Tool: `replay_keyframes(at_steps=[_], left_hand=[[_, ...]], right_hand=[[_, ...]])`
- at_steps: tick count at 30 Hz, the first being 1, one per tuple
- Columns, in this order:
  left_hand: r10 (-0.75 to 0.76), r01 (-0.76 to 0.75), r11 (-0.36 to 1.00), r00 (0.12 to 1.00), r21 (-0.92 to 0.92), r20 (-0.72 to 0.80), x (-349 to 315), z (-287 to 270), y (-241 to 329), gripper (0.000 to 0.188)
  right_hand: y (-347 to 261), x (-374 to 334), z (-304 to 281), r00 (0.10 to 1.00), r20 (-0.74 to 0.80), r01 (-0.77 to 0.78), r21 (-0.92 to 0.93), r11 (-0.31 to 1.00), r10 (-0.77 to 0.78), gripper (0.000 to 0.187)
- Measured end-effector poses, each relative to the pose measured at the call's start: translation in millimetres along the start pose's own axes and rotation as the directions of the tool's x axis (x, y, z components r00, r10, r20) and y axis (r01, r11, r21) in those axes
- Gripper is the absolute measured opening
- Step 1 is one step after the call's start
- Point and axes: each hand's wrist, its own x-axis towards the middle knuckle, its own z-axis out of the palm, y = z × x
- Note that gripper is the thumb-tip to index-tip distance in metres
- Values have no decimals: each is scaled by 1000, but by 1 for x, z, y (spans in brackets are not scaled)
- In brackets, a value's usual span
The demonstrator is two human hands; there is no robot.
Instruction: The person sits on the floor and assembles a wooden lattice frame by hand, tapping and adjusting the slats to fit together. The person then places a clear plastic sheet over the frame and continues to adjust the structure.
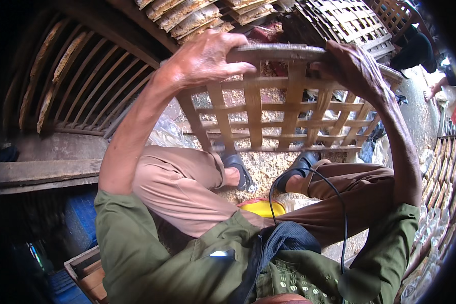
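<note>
"How are the arms set?"

"Both forearms (137, 131) reach forward and bow outward in a wide ring, bare below the sleeves of a green shirt (129, 228)."

"And inside that ring?"

"A woven tray (253, 109), tilted and raised in front of the body. Broad, flat tan slats, bamboo-like, cross to leave squarish openings, and a thick bar runs along the upper edge."

"Do the hands have hold of it?"

"Yes. The left hand (202, 58) has the edge between fingers above and thumb below; the right hand (357, 66) curls over the other end, fingers partly hidden. How firmly, I can't tell."

"Smaller things?"

"Dark, smooth shoes (301, 167); a bright yellow thing (263, 206) with a curved rim, between them but nearer the body; pale, crumbly flakes (261, 169) strewn around."

"Any writing?"

"Rows of pale round marks (301, 283) on the shirt front, too small to read."
</note>
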Motion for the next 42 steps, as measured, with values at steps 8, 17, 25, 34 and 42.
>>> replay_keyframes(at_steps=[8,17,25,34,42], left_hand=[[245,-161,946,923,282,-297,0,14,-19,42],[98,-71,982,984,176,-151,-1,4,17,31],[418,-18,846,644,533,-641,-5,-35,22,84],[-305,-74,740,849,-669,-431,-17,-23,-31,36],[-218,-101,823,853,-559,-474,-21,-22,-1,34]], right_hand=[[-6,-10,11,989,-142,88,412,907,-31,34],[-33,-6,-1,999,20,-43,700,713,40,37],[-35,-2,2,990,8,-111,659,744,140,46],[-21,-15,-9,974,0,-141,779,611,225,43],[-24,-9,9,983,-174,98,758,645,56,28]])
